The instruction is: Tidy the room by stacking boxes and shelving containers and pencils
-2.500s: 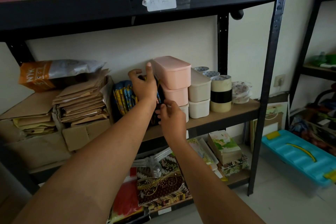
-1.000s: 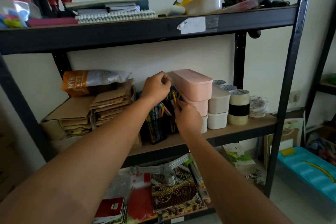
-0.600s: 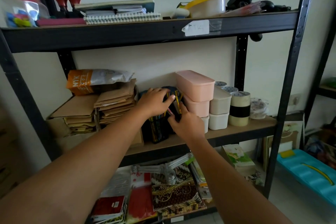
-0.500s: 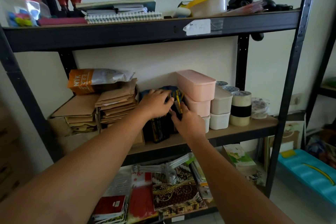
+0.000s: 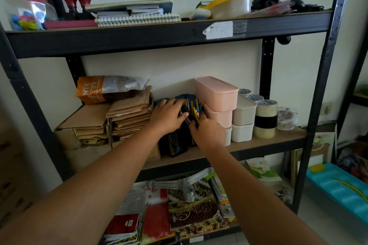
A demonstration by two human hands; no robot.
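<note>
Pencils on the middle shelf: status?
Both hands on the pencils: left hand fingers spread over the tips, right hand pinching some. Pink box crowds the right side.

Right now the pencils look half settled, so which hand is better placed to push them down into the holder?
Probably the left hand: it lies over the tops of the pencils, while the right hand is lower, at the holder's side.

A single head-worn camera looked forward and slightly down at a dark metal rack [image 5: 318, 89] from close range, within arm's reach of its middle shelf [image 5: 264, 145]. Both forearms stretched away from the lens into the frame's centre.
</note>
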